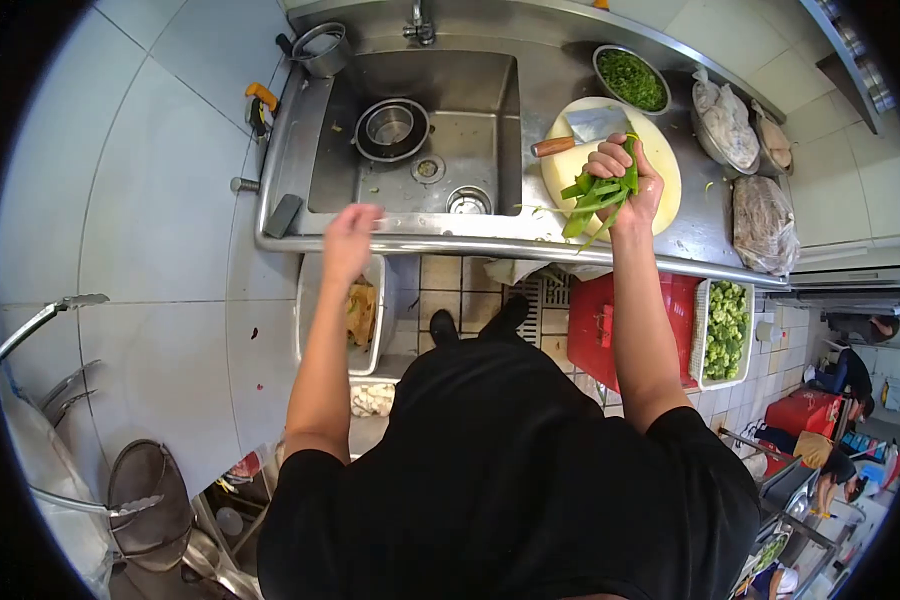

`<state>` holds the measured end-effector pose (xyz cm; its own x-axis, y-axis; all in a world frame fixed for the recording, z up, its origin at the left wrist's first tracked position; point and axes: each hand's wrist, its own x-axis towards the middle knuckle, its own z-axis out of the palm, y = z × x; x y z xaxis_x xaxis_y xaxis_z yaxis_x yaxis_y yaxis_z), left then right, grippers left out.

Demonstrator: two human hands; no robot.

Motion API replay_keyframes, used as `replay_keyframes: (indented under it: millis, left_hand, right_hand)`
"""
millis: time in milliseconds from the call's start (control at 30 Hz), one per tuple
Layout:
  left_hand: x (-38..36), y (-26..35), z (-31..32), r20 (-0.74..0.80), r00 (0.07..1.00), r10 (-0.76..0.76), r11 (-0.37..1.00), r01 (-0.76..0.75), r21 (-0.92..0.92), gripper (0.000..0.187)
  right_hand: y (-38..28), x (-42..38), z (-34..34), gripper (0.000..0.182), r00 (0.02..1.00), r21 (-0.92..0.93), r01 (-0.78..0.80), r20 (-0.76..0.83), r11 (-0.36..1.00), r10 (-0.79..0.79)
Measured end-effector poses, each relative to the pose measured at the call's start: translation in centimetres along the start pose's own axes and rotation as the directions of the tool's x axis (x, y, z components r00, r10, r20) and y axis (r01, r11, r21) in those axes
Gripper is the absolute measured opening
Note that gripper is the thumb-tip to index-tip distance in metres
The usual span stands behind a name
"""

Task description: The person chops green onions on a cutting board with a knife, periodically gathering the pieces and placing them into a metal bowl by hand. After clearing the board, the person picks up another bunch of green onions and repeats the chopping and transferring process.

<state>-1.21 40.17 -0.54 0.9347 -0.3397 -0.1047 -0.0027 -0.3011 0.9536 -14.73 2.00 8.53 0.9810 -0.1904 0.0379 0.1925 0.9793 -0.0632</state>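
Note:
My right hand [638, 188] is closed round a bunch of green leaves [600, 205], held over the front of a round cutting board [565, 165]. A cleaver [596, 123] with a wooden handle lies on the board, just behind the hand. My left hand [352, 238] is over the front edge of the sink [495, 215], blurred by motion, and its grip cannot be made out. Metal bowls [391, 128] sit in the sink. A bowl of chopped greens [631, 80] stands behind the board.
Bagged items [725, 122] and a wrapped package [764, 225] are at the counter's right. Below stand a white bin [310, 320], a red container [640, 320] and a crate of green vegetables [726, 330]. Other people [848, 380] are far right.

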Motion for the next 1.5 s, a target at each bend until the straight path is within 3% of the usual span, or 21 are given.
replay_keyframes:
  millis: [33,100,167,233,400,467,700,767,933,1033,1133,1167,1200,1233,1267,1300,1333,1400,1433,1467,1500]
  left_hand:
    - [0.0,1.9,2.4,0.067,0.997,0.034,0.996,-0.028,-0.083,0.023]
    - [-1.3,7.3,6.7,0.004,0.934,0.357,0.933,-0.357,0.045,0.019]
    - [-2.3,12.4,9.0,0.018,0.642,0.766,0.631,-0.757,0.168,0.018]
    - [-3.5,16.0,11.4,0.059,0.533,0.844,0.527,-0.845,0.097,0.022]
    - [-3.4,17.8,15.2,0.126,0.428,0.895,0.409,-0.900,0.152,0.024]
    - [-2.7,16.8,16.1,0.242,0.495,0.834,0.468,-0.869,0.162,0.018]
    - [-1.6,17.4,18.2,0.284,0.695,0.660,0.724,-0.690,0.006,0.012]
    - [-0.9,17.3,18.7,0.362,0.860,0.359,0.931,-0.359,-0.071,0.015]
    - [3.1,12.8,18.7,0.121,0.984,0.130,0.988,-0.118,-0.101,0.018]
    - [4.9,7.3,14.1,0.146,0.977,0.154,0.983,-0.167,0.081,0.022]
    - [4.0,1.4,6.3,0.484,0.866,-0.122,0.941,-0.054,0.335,0.022]
    - [2.7,-0.4,3.8,0.518,0.853,-0.062,0.907,-0.169,0.386,0.022]
    - [2.4,-2.5,0.8,0.561,0.781,-0.276,0.763,-0.177,0.622,0.022]
    - [1.4,-8.1,-2.7,0.603,0.775,-0.188,0.702,-0.323,0.635,0.028]
    - [0.9,-12.2,-5.7,0.564,0.737,-0.372,0.457,-0.383,0.802,0.032]
    - [0.5,-14.5,-7.7,0.465,0.709,-0.530,0.170,-0.449,0.877,0.036]
    - [0.1,-14.9,-8.8,0.470,0.710,-0.525,0.167,-0.455,0.874,0.036]
    - [0.4,-14.5,-9.7,0.322,0.732,-0.600,0.264,-0.199,0.944,0.033]
    - [0.7,-12.9,-8.5,0.328,0.732,-0.597,0.265,-0.205,0.942,0.033]
    - [0.7,-9.1,-5.5,0.368,0.844,-0.391,0.539,-0.114,0.835,0.029]
    - [0.7,-5.1,-2.4,0.320,0.931,-0.177,0.769,-0.072,0.635,0.028]
  right_hand:
    - [0.1,0.0,0.8,0.021,1.000,-0.019,0.028,-0.009,0.999,-0.028]
    - [0.1,-0.2,1.7,0.021,0.996,-0.110,0.085,0.011,0.990,-0.084]
    - [0.3,-0.5,2.6,0.020,0.978,-0.225,0.204,-0.003,0.953,-0.210]
    - [0.7,-1.0,3.5,0.019,0.961,-0.290,0.268,0.014,0.919,-0.276]
    - [0.4,-2.0,4.0,0.018,0.902,-0.408,0.410,0.045,0.816,-0.430]
    - [-0.2,-2.4,4.2,0.018,0.888,-0.400,0.434,0.036,0.807,-0.459]
    - [-1.9,-3.3,3.9,0.016,0.868,-0.437,0.479,0.110,0.761,-0.484]
    - [-1.6,-3.5,3.9,0.016,0.876,-0.433,0.472,0.133,0.768,-0.463]
    - [-3.6,-4.1,4.2,0.016,0.863,-0.342,0.503,0.152,0.794,-0.481]
    - [-6.8,-4.5,6.3,0.016,0.885,-0.241,0.462,0.193,0.854,-0.424]
    - [-9.7,-4.6,5.7,0.016,0.923,-0.041,0.371,0.129,0.928,-0.364]
    - [-10.4,-4.6,5.1,0.017,0.928,0.008,0.351,0.134,0.936,-0.349]
    - [-10.7,-4.7,4.9,0.017,0.925,0.002,0.360,0.132,0.933,-0.357]
    - [-10.7,-4.7,4.8,0.017,0.921,0.020,0.382,0.077,0.924,-0.383]
    - [-10.8,-4.8,4.5,0.017,0.914,0.038,0.403,0.020,0.914,-0.404]
    - [-11.1,-4.9,3.8,0.019,0.918,-0.075,0.395,0.073,0.916,-0.390]
    - [-11.0,-4.9,3.6,0.019,0.914,-0.075,0.403,0.079,0.912,-0.397]
    - [-10.4,-5.4,3.6,0.023,0.868,-0.559,0.404,-0.016,0.724,-0.497]
    - [-10.2,-5.6,3.5,0.025,0.892,-0.609,0.347,-0.019,0.713,-0.451]
    - [-10.2,-5.7,3.3,0.025,0.892,-0.610,0.349,-0.017,0.711,-0.452]
    - [-10.1,-5.5,2.9,0.027,0.890,-0.782,0.211,-0.094,0.586,-0.446]
